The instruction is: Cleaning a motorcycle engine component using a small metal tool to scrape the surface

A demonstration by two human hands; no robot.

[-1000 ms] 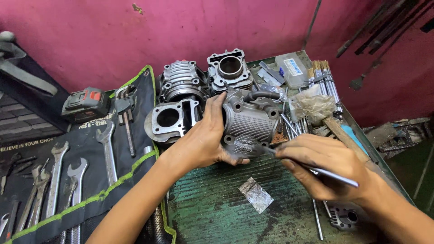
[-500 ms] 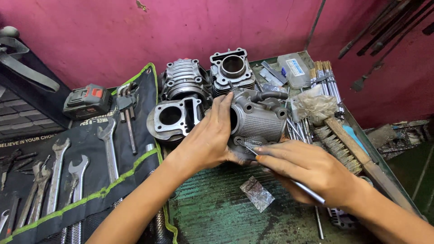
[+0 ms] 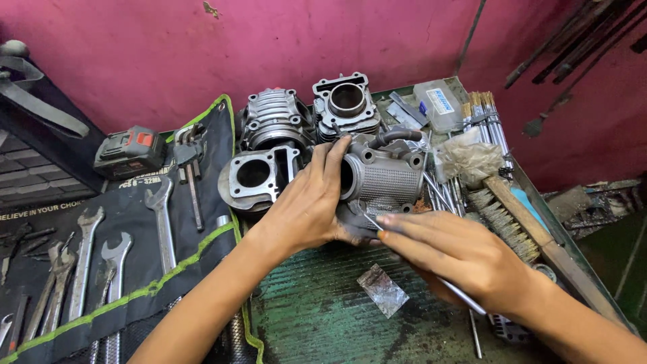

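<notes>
- a grey finned cylinder (image 3: 387, 178) is held tilted at the back of the green bench (image 3: 323, 317), its bore turned toward the left hand (image 3: 310, 205).
- the left hand is closed on the cylinder's open end, fingers wrapped over its upper rim, palm under the lower edge.
- a thin metal rod (image 3: 431, 269) is pinched in the right hand (image 3: 451, 253), the fingers shut around it; its tip is laid against the cylinder's lower edge, just beside the left palm.
- the step in hand is judged to be scraping or picking at that lower edge; steady support from the left hand and a small, controlled stroke of the tip would be called for.
- three more cylinders (image 3: 259, 175) are stood just behind and to the left.
- a wire brush (image 3: 502, 222) is laid to the right, spanners (image 3: 162, 226) on a black roll to the left.
</notes>
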